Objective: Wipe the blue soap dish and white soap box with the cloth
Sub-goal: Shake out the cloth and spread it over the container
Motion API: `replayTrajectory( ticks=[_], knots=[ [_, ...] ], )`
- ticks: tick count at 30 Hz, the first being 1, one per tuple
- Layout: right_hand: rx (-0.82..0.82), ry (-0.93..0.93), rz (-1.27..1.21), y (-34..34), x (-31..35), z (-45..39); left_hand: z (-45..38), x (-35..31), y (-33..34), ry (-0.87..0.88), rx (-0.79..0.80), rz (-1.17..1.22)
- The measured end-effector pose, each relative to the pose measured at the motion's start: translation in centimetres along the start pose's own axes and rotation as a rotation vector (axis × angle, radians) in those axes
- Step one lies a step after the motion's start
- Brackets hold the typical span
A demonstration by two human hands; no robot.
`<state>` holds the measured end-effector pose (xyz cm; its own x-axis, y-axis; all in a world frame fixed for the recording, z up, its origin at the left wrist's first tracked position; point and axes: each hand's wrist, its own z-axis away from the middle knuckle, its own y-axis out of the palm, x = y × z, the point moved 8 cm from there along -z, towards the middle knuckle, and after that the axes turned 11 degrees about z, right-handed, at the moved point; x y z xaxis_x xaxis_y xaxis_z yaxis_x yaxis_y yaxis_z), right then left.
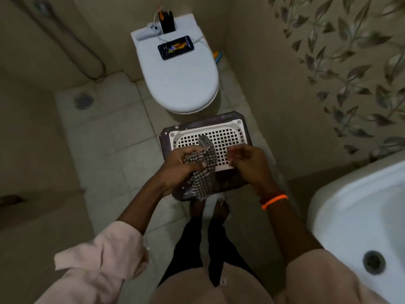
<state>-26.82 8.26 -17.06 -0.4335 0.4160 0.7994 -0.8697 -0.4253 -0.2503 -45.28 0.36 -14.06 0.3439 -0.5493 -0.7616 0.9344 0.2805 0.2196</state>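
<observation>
A white perforated soap box (223,134) lies flat on a dark stool (232,183) in front of the toilet. My left hand (178,170) grips a bunched checked cloth (202,174) over the box's near left corner, and the cloth's tail hangs down past the stool's front edge. A grey tip (205,140) pokes up above the cloth onto the grid. My right hand (247,161) hovers at the box's near right edge with loosely curled fingers, and I see nothing in it. No blue soap dish is in sight.
The closed toilet lid (182,84) behind the stool carries a lit phone (176,47), a white controller and a black holder. A white sink (361,216) juts in at the lower right. A floor drain (83,100) sits to the left. My bare feet stand just before the stool.
</observation>
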Motion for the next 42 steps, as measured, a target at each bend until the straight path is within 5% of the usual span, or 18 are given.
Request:
replayTrajectory(
  ticks=[4,8,14,25,32,42],
  knots=[
    [0.370,0.190,-0.307,1.7,-3.2,-0.7,0.1,1.2,1.3,-0.188,0.311,0.321],
    [0.607,0.358,-0.530,2.5,-5.4,-1.4,-1.8,1.9,-0.6,-0.263,0.306,0.385],
    [0.234,0.263,-0.308,0.6,-6.9,-7.6,-6.7,5.2,-6.4,-0.319,0.052,0.112],
    [-0.175,0.116,0.427,-0.5,-7.9,-13.4,-12.4,4.6,-6.8,0.186,-0.294,-0.600],
    [-0.212,-0.026,0.986,0.5,-5.7,-12.7,-12.0,5.5,-4.9,0.199,-0.364,-0.983],
    [-0.339,-0.024,1.160,1.9,-2.1,-6.7,-10.3,3.2,-3.0,0.219,-0.350,-1.311]
  ],
)
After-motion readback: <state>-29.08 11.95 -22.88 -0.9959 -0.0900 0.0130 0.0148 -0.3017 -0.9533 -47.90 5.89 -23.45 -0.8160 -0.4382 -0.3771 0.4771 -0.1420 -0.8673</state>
